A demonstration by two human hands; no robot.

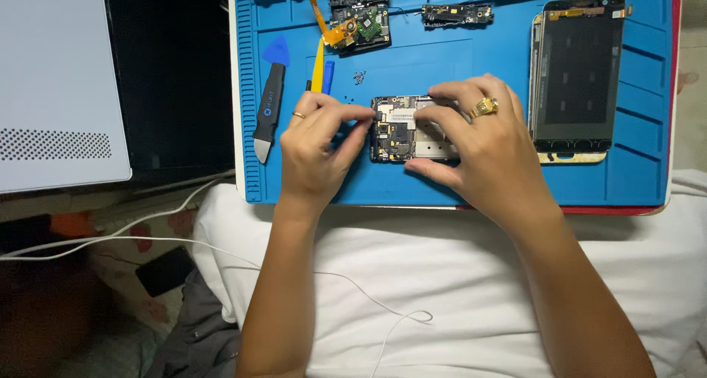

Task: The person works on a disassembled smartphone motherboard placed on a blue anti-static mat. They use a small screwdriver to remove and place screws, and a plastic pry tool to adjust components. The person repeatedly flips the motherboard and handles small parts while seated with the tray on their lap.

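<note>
A small phone circuit board (401,130) lies flat near the middle of the blue work mat (471,61), a little toward the mat's near edge. The right hand (482,146) rests over the right part of the board, with its fingers spread and pressed down on it and the thumb against the board's near edge, so it pins the board in place. The left hand (317,146) has its thumb and first finger pinched together at the board's left edge; whether a tiny part sits between them I cannot tell. To do this well, I think the right hand should press only on the board's edges and metal covers, and the left hand should move slowly and gently, because the parts look small and easy to bend. A black pry tool (268,113) with a blue pick (277,51) lies near the mat's left edge. A few tiny screws (359,77) sit just behind the board, so the hands should not sweep them away. The phone frame (576,76) lies by the mat's right edge, and another board with an orange ribbon (361,26) lies along the far edge.
</note>
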